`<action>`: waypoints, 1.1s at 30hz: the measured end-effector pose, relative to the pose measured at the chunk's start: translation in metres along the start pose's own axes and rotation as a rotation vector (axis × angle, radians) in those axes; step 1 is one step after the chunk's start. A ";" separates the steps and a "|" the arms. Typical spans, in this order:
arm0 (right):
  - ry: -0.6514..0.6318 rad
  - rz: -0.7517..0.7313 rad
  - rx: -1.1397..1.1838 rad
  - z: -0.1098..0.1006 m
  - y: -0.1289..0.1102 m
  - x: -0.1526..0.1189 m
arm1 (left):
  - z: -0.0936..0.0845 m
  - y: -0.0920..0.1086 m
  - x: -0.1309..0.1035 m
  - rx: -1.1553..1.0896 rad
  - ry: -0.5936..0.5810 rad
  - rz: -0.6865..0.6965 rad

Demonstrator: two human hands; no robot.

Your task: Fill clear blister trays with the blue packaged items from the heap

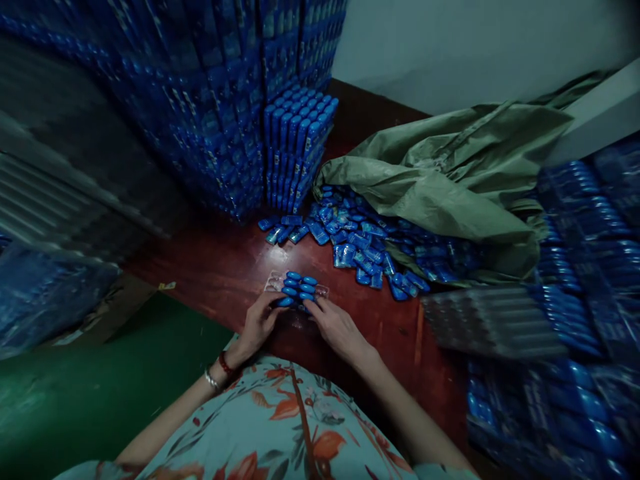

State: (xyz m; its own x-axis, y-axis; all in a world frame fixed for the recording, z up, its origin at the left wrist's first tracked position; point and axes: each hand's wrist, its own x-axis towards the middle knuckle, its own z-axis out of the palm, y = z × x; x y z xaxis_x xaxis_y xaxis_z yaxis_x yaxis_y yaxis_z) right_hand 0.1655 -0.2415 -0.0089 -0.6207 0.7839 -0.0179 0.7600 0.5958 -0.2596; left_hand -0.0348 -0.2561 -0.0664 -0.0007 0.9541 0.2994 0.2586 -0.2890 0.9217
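Observation:
In front of my body, a clear plastic tray (pixel 323 291) with moulded slots lies on the reddish tabletop. Small blue plastic packs (pixel 291 283) stand on edge in its middle in two short rows, rounded ends up. My left hand (pixel 260 321) is closed, its fingertips on the nearest pack of the left row. At the right row's near end, my right hand (pixel 336 325) has its thumb and fingers closed on a blue pack, partly hidden by the fingers. Slots at the tray's left and right ends hold no packs.
Loose blue packs (pixel 367 250) spill from a green sack (pixel 440 160) beyond the tray. A neat block of packs (pixel 300 127) and tall wrapped stacks (pixel 200 113) rise behind. Nested trays stand left (pixel 60 207) and right (pixel 493 322), beside more wrapped stacks (pixel 575 267).

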 end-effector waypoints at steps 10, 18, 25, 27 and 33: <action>0.113 -0.057 -0.078 0.008 -0.007 0.006 | -0.025 0.000 0.020 0.443 -0.477 0.462; 0.061 0.039 -0.154 0.002 -0.026 0.016 | -0.020 -0.005 0.013 0.486 -0.435 0.434; -0.031 0.064 -0.190 -0.003 -0.038 0.026 | -0.019 -0.015 0.017 0.399 -0.412 0.406; -0.034 0.062 -0.167 -0.006 -0.035 0.024 | -0.024 -0.011 0.020 0.387 -0.424 0.399; 0.157 0.342 -0.041 -0.029 0.031 0.027 | -0.010 0.009 0.078 0.323 -0.234 0.289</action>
State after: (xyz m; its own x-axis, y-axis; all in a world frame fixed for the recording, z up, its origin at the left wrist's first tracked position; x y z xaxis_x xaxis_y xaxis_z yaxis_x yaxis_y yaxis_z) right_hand 0.1773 -0.1969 0.0103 -0.2953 0.9540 0.0521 0.9273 0.2993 -0.2249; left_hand -0.0419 -0.1849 -0.0328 0.3225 0.8409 0.4346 0.5028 -0.5412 0.6740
